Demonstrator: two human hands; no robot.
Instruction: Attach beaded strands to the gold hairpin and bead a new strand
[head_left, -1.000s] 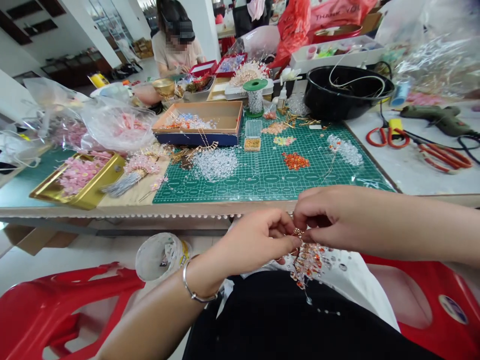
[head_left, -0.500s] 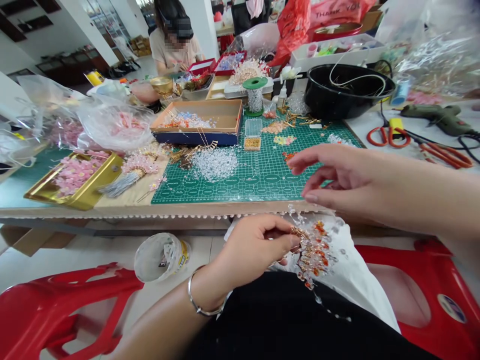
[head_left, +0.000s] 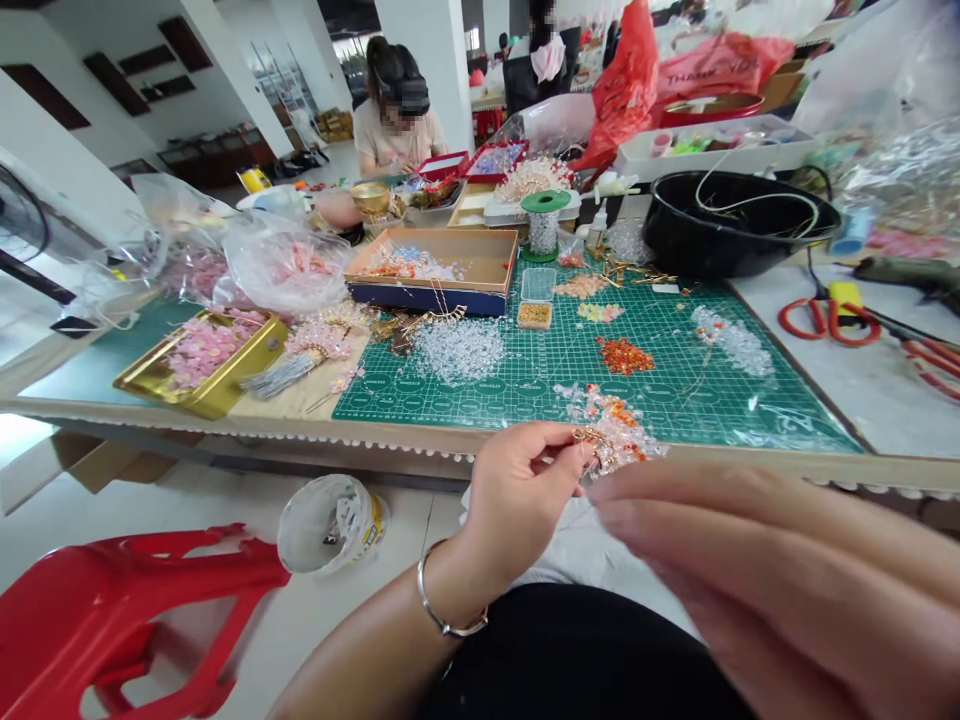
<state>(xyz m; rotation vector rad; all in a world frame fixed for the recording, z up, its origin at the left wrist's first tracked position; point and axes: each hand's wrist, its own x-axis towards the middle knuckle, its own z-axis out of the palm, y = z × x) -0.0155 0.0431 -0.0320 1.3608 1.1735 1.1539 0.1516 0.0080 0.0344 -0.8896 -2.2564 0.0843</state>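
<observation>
At the near edge of the green mat, the left hand has the beaded piece in a pinch, with thumb and finger on its thin gold part. That looks like a good spot to hold, since the beads can fan out and do not get squashed. The pinch should be firm but soft, as the thin gold part may bend. The right hand is just in front of the mat, near the piece, with its fingers nearly straight. It is blurry, so no one can tell if it holds anything. It would do best to come in slowly and not snag the beads. The orange beads sit on the mat, past the piece, and the clear beads are on the mat's left part. Both piles are loose, so a bump could spill them.
</observation>
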